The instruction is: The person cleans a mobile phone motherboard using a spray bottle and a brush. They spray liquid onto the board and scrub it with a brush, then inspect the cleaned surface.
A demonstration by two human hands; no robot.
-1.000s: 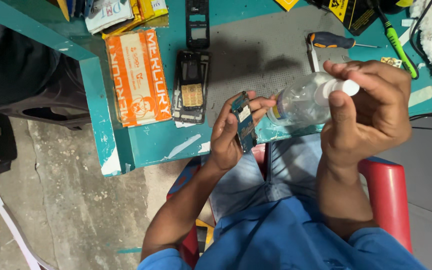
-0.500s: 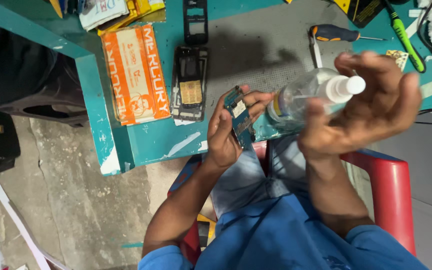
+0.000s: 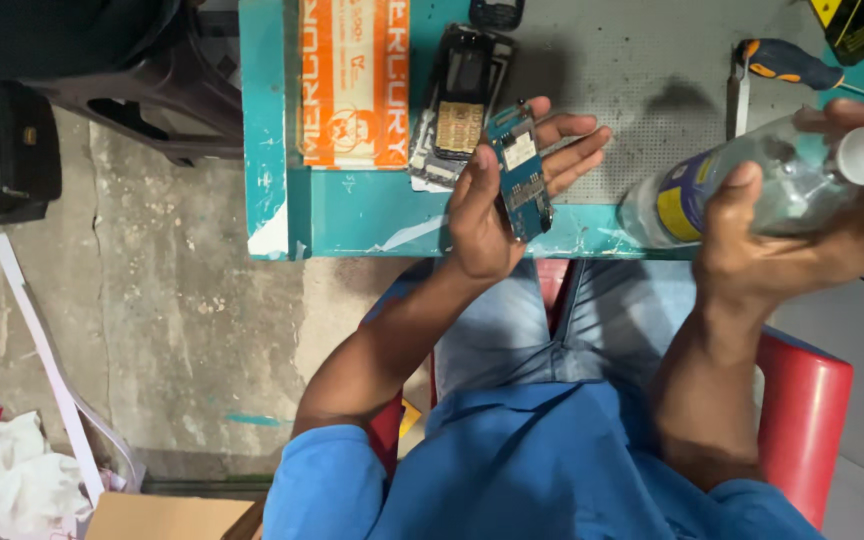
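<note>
Circuit board: small blue board, held upright-tilted in my left hand over the near edge of the tabletop.
Left fingers: thumb and palm pinch the board's long edges; other fingers spread open behind it.
Bottle: clear plastic bottle with blue-and-yellow label and white cap, lying sideways in my right hand, well apart from the board.
Right fingers: wrapped around the bottle, thumb on its body.
Tabletop: opened phone casing just beside the board; orange box to its left; screwdriver near the bottle.
Seat: red chair under me.
</note>
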